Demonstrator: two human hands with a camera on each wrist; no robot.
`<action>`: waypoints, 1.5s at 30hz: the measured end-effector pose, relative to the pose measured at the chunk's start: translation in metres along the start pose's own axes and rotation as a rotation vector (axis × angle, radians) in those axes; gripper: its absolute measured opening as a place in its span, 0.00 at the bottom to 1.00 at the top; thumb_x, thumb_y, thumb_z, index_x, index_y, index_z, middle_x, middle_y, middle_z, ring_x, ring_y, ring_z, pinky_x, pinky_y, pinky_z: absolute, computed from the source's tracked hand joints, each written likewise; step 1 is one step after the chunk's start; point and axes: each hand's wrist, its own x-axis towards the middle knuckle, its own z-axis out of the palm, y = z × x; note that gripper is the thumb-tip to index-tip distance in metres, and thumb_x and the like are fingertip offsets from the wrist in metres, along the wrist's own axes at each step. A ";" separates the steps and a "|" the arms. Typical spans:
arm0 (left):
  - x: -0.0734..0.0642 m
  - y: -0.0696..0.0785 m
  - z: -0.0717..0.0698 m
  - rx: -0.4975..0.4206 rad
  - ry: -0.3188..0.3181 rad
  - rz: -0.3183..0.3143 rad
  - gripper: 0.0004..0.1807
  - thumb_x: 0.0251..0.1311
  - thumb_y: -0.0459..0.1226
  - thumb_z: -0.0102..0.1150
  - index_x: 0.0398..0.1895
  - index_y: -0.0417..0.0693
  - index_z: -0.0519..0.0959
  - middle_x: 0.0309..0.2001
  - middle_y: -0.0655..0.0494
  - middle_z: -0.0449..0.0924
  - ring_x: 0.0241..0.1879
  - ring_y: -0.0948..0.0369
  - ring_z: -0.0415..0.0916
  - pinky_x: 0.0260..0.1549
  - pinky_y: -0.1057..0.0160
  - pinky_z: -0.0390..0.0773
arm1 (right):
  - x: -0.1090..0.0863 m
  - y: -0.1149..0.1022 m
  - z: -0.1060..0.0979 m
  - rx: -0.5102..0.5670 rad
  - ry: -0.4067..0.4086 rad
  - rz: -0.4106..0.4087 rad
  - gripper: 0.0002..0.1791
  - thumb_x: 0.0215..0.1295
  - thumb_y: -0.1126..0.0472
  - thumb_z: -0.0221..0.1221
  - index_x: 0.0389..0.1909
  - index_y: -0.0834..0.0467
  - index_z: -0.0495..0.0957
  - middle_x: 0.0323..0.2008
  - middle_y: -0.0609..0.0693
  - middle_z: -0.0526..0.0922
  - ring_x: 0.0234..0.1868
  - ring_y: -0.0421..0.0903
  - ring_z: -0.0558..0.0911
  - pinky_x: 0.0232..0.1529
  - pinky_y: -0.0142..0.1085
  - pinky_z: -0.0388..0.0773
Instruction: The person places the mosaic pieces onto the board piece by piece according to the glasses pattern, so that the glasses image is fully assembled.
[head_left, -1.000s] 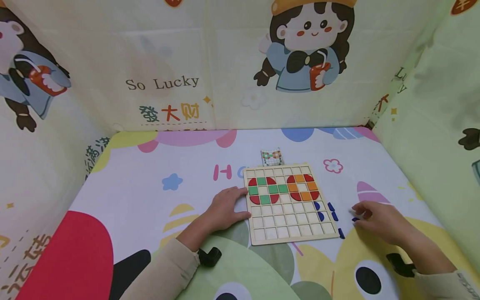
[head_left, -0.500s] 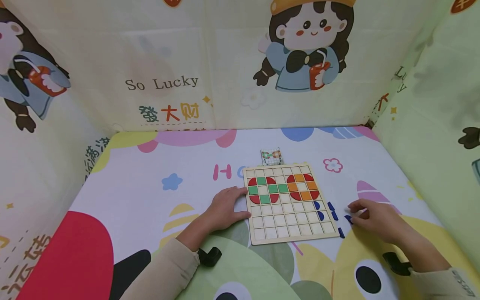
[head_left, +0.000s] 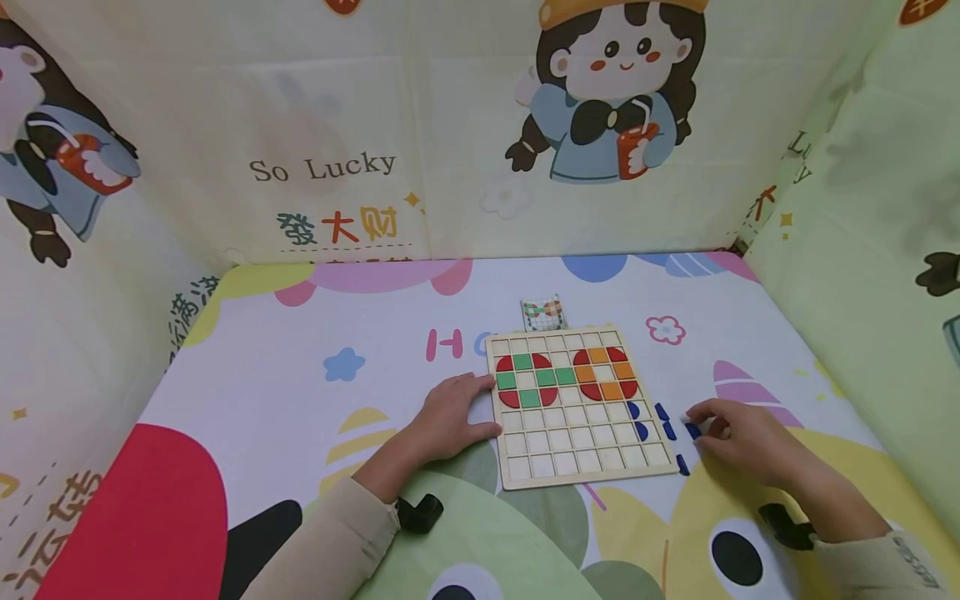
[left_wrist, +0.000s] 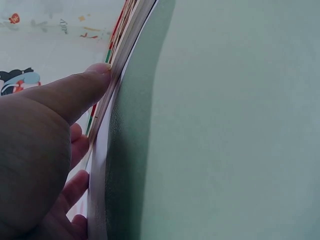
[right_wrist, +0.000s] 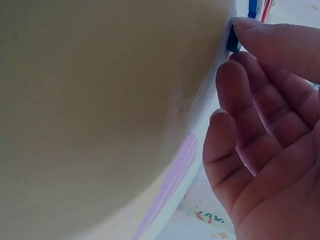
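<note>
A wooden grid board lies on the table, with red quarter-circle, green square and orange square tiles in its upper rows. Two blue half-round tiles sit near its right side. The thumb and a finger of my left hand touch the board's left edge; in the left wrist view the thumb lies against that edge. To the right of the board, my right hand pinches a blue tile at the tabletop between thumb and fingertips. Part of that tile is hidden by the fingers.
Three loose blue tiles lie along the board's right edge. A small pattern card rests just beyond the board's far edge. Printed cloth covers the table, and a printed curtain stands behind and at both sides.
My right hand has moved left toward the board, bringing the blue tile along the table close to the other loose tiles. The left hand and the board stay where they were.
</note>
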 end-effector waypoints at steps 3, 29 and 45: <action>0.000 0.000 0.000 -0.001 0.000 0.000 0.39 0.60 0.48 0.69 0.72 0.47 0.67 0.68 0.49 0.68 0.70 0.47 0.59 0.67 0.43 0.58 | 0.000 -0.001 0.000 -0.005 -0.001 0.008 0.15 0.57 0.66 0.68 0.46 0.59 0.82 0.35 0.47 0.81 0.34 0.47 0.76 0.33 0.38 0.75; -0.001 0.000 0.000 -0.011 0.004 0.003 0.38 0.60 0.48 0.69 0.72 0.46 0.68 0.68 0.48 0.68 0.70 0.46 0.59 0.67 0.42 0.58 | 0.002 -0.019 0.000 -0.015 0.035 -0.037 0.14 0.55 0.60 0.72 0.42 0.58 0.84 0.34 0.45 0.81 0.36 0.47 0.75 0.32 0.36 0.75; -0.001 0.001 -0.001 -0.013 0.002 0.003 0.38 0.60 0.48 0.68 0.72 0.46 0.67 0.69 0.49 0.68 0.71 0.47 0.58 0.68 0.42 0.57 | 0.006 -0.049 0.009 0.007 -0.026 -0.132 0.14 0.56 0.58 0.73 0.41 0.55 0.83 0.32 0.41 0.76 0.35 0.44 0.72 0.33 0.34 0.73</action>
